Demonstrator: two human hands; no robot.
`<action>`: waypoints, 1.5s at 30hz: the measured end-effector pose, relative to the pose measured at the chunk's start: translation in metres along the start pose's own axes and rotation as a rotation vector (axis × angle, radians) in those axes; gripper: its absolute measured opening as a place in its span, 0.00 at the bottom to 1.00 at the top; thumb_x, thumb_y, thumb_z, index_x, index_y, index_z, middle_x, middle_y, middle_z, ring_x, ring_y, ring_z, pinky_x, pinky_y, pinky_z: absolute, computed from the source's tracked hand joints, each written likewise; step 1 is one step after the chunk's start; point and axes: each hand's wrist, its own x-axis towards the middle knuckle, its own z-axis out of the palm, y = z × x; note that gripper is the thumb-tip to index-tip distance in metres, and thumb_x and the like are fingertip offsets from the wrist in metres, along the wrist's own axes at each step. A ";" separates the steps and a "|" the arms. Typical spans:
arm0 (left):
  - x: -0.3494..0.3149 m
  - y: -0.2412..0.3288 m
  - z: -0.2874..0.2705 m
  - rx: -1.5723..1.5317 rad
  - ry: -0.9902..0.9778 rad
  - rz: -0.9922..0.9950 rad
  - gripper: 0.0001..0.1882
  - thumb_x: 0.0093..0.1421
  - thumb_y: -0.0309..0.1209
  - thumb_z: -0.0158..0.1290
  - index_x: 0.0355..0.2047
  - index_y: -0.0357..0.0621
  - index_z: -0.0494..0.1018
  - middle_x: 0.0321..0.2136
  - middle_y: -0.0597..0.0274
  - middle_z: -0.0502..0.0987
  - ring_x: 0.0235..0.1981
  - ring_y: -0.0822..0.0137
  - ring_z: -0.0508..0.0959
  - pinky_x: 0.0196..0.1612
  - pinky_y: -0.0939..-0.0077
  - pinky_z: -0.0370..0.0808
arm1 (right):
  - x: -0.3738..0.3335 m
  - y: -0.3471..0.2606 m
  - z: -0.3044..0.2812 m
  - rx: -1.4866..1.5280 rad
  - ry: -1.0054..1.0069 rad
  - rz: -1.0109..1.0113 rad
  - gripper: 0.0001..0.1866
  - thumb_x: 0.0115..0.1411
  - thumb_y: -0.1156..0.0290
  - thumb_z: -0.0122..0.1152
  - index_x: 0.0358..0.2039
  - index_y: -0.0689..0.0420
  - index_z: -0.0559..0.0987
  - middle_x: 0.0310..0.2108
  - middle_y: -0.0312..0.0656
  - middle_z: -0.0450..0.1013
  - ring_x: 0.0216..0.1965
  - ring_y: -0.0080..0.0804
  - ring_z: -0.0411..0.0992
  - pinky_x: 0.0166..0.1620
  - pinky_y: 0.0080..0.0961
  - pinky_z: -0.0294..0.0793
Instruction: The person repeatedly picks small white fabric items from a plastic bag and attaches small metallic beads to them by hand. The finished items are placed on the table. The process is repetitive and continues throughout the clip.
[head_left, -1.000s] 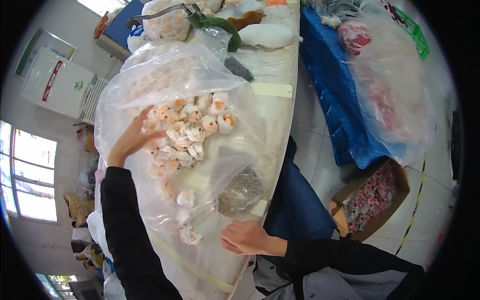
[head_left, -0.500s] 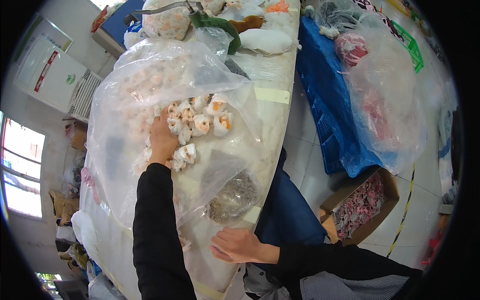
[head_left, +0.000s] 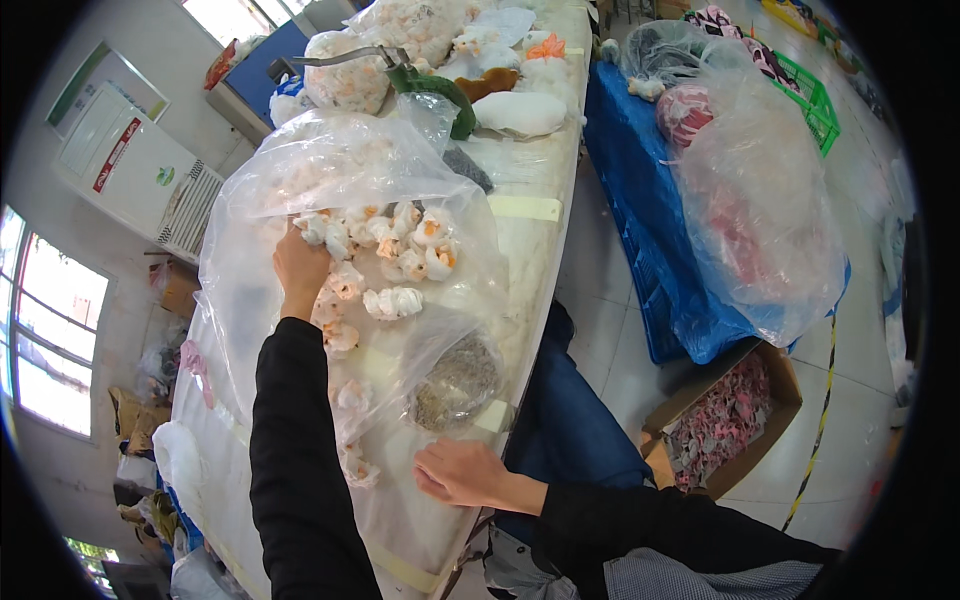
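Note:
A large clear plastic bag [head_left: 235,260] lies spread over the table, full of small fluffy white-and-orange plush pieces [head_left: 385,240]. My left hand [head_left: 302,268] reaches in at its mouth, with curled fingers against the pieces at the left of the pile. Its fingertips are partly hidden, so I cannot make out what they grip. My right hand [head_left: 460,472] rests at the table's near right edge, its fingers loosely closed and nothing seen in them. Just beyond it sits a clear bag of grey-brown material [head_left: 455,385]. One rolled white piece [head_left: 393,303] lies apart from the pile.
A green tool with a metal lever [head_left: 425,85], a white padded shape [head_left: 520,113] and more filled bags [head_left: 345,75] occupy the table's far end. To the right are a blue-covered crate [head_left: 640,200], a big clear bag with pink contents [head_left: 755,200] and a carton of scraps [head_left: 720,420].
My left hand has shifted slightly left and farther among the plush pieces, which now lie differently beside it. My right hand stays near the table edge. The whole view has shifted a little.

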 end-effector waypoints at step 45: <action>-0.095 0.014 -0.009 0.188 -0.480 0.213 0.41 0.71 0.51 0.48 0.77 0.46 0.53 0.76 0.43 0.52 0.78 0.43 0.49 0.76 0.38 0.43 | -0.001 -0.003 -0.003 -0.078 -0.069 -0.050 0.06 0.61 0.69 0.63 0.32 0.55 0.75 0.27 0.38 0.71 0.31 0.39 0.75 0.31 0.36 0.75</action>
